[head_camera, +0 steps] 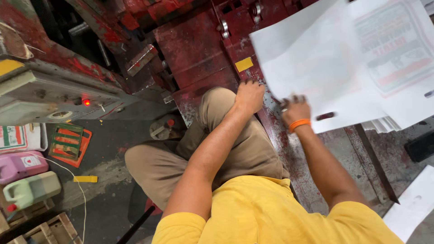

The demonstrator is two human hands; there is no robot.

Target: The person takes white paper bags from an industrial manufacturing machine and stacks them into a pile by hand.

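Head view, read from left to right. At the far left on the floor I see a pink jug [20,165] and, just below it, a pale green jug [30,190]; beside them lies a green-and-orange printed carton blank [70,143]. Above these, a grey control box [54,97] shows a lit red lamp [86,102]. The red press frame [199,49] fills the upper centre and carries a small yellow tag [244,64]. My left hand [248,96] rests knuckles-up with fingers curled against the edge of the worn red tabletop [312,167]; whether it grips anything I cannot tell. My right hand [296,110], with an orange wristband [299,124], pinches the near edge of a large white sheet [316,68], which is motion-blurred. The sheet lies above a stack of printed sheets [398,54] at the upper right.
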